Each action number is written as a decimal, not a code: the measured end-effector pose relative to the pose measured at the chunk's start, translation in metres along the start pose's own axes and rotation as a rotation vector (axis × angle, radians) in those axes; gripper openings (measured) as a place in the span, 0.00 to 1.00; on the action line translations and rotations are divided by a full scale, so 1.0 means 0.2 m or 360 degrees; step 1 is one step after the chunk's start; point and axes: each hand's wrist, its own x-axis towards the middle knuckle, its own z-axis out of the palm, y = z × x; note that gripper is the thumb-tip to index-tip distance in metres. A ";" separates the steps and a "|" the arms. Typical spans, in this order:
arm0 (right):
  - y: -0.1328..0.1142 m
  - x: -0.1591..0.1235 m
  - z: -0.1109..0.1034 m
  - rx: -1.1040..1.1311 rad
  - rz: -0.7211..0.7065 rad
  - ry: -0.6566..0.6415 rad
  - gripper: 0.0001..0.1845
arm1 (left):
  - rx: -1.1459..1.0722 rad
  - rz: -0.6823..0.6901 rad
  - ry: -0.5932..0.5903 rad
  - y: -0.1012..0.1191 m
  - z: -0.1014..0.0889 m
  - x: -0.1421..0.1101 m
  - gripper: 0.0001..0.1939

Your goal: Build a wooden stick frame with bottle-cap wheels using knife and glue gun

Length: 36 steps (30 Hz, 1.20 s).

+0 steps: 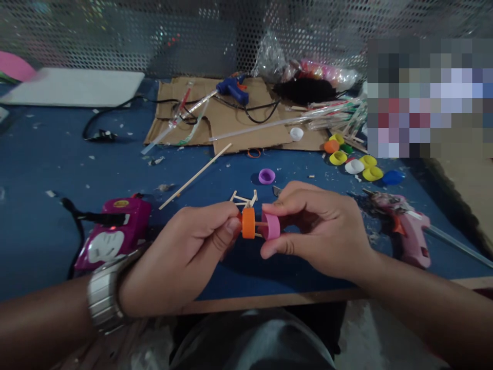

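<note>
Between thumb and fingers, my left hand (192, 246) grips an orange bottle cap (248, 223). My right hand (321, 228) pinches a pink bottle cap (271, 226) by its rim. Thin wooden sticks (260, 224) span the short gap between the two caps. Just beyond my left fingertips lie several short stick pieces (243, 200). A purple bottle cap (266, 176) rests on the table behind the hands. A long wooden stick (196, 176) lies at an angle to the left of it.
A pink glue gun (410, 231) lies at right, a magenta power box (115, 231) at left. On cardboard (254, 128) at the back is a blue glue gun (233, 90). Several coloured caps (368, 167) and a bundle of sticks (342, 115) sit back right, below a perforated metal panel (192, 41).
</note>
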 end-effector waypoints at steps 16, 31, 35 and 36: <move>0.00 0.01 -0.01 -0.0295 -0.0325 -0.0112 0.20 | -0.0353 -0.0216 -0.0135 -0.02 0.06 -0.03 0.25; -0.01 0.00 -0.02 -0.0057 -0.0153 -0.0228 0.22 | -0.0420 0.0010 -0.0021 -0.05 0.06 -0.02 0.08; -0.01 0.00 -0.02 -0.0141 -0.0216 -0.0220 0.18 | -0.0768 -0.0047 0.0118 -0.07 0.09 -0.03 0.22; -0.01 0.00 -0.02 -0.0159 -0.0232 -0.0223 0.17 | -0.0789 -0.0068 0.0132 -0.07 0.09 -0.03 0.22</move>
